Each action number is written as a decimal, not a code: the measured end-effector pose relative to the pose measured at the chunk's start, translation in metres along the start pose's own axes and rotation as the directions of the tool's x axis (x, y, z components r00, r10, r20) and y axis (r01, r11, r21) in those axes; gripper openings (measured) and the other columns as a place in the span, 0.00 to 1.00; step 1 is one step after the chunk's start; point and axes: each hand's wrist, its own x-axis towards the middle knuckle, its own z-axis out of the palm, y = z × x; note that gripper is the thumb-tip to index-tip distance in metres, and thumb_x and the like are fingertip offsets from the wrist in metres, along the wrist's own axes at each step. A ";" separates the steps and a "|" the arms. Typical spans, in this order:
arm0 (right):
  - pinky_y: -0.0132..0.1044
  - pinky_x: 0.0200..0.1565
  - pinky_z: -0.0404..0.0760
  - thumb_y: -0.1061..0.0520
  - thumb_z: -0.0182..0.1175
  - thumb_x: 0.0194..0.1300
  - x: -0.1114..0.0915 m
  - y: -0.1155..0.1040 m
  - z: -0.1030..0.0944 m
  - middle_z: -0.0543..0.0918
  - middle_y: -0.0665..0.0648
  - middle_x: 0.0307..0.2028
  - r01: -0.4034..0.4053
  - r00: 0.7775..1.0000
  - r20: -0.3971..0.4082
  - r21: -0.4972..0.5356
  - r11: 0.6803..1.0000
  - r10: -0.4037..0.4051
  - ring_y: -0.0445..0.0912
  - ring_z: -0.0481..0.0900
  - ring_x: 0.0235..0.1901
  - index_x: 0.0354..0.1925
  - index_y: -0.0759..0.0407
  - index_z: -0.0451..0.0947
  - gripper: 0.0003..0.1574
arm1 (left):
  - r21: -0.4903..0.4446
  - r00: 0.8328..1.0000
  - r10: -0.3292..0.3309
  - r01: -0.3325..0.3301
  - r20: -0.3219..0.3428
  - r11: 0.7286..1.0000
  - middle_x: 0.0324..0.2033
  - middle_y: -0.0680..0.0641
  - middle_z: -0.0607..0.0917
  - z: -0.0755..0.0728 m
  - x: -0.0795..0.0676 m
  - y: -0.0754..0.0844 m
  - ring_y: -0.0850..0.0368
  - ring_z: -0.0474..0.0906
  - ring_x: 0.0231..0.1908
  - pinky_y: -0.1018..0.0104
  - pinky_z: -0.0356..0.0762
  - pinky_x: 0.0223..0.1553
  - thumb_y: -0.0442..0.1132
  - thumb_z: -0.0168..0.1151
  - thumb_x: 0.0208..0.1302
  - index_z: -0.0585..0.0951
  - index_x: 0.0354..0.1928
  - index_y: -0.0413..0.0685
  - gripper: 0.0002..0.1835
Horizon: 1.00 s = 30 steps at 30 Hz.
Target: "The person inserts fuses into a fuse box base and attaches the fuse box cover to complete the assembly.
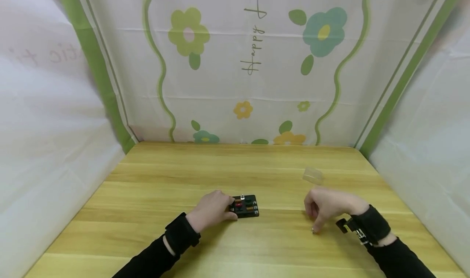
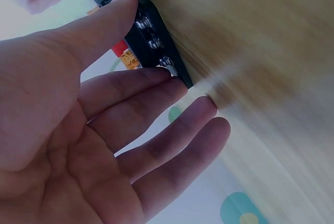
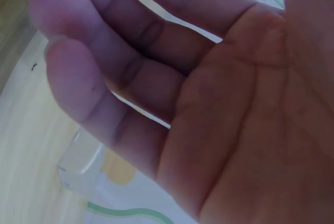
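Note:
My left hand (image 1: 213,208) grips the left end of a black fuse block (image 1: 251,212) on the table. In the left wrist view its thumb lies on one end of the fuse block (image 2: 143,49), and two fingertips touch the other. Red and orange blade fuses (image 2: 129,58) and a row of silver screw terminals (image 2: 155,43) show between them. Off to the right, low over the table, my right hand (image 1: 328,206) pinches a small shiny metal piece (image 1: 313,230) at the thumb tip. The right wrist view shows the other fingers bent, with the pinch outside the frame.
A clear plastic cover (image 1: 313,176) rests on the wooden table (image 1: 176,167) beyond my right hand. White cloth with printed flowers (image 1: 242,82) hangs behind the table's far edge, and white cloth walls flank both sides.

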 end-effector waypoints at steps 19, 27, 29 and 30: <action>0.32 0.23 0.72 0.61 0.75 0.37 0.004 -0.004 0.010 0.77 0.47 0.21 0.008 0.998 0.054 0.083 0.996 -0.013 0.35 0.71 0.20 0.25 0.54 0.78 0.15 | -0.011 1.000 -0.004 0.004 0.007 1.000 0.18 0.61 0.70 -0.003 -0.003 0.003 0.66 0.63 0.18 0.73 0.62 0.22 0.53 0.67 0.56 0.75 0.26 0.54 0.14; 0.30 0.21 0.68 0.66 0.71 0.38 0.004 -0.006 0.014 0.76 0.46 0.18 0.011 0.998 0.064 0.110 0.994 -0.018 0.34 0.68 0.17 0.23 0.54 0.78 0.13 | -0.010 1.000 0.011 -0.011 -0.004 1.000 0.18 0.61 0.70 -0.002 -0.004 0.001 0.66 0.64 0.18 0.72 0.62 0.22 0.53 0.67 0.56 0.75 0.25 0.54 0.15; 0.30 0.20 0.68 0.66 0.70 0.39 0.004 -0.006 0.014 0.76 0.46 0.18 0.017 0.998 0.063 0.099 0.995 -0.024 0.33 0.68 0.17 0.22 0.54 0.78 0.12 | -0.008 1.000 0.013 -0.013 -0.004 1.000 0.18 0.61 0.70 -0.002 -0.003 0.002 0.66 0.64 0.18 0.72 0.62 0.22 0.53 0.67 0.56 0.75 0.26 0.54 0.15; 0.30 0.20 0.68 0.66 0.70 0.40 0.004 -0.005 0.014 0.76 0.45 0.18 0.025 0.998 0.061 0.089 0.996 -0.031 0.33 0.68 0.17 0.22 0.53 0.78 0.12 | -0.006 1.000 0.014 -0.014 -0.004 1.000 0.18 0.61 0.70 -0.002 -0.003 0.002 0.66 0.64 0.18 0.72 0.62 0.22 0.54 0.67 0.56 0.75 0.26 0.54 0.15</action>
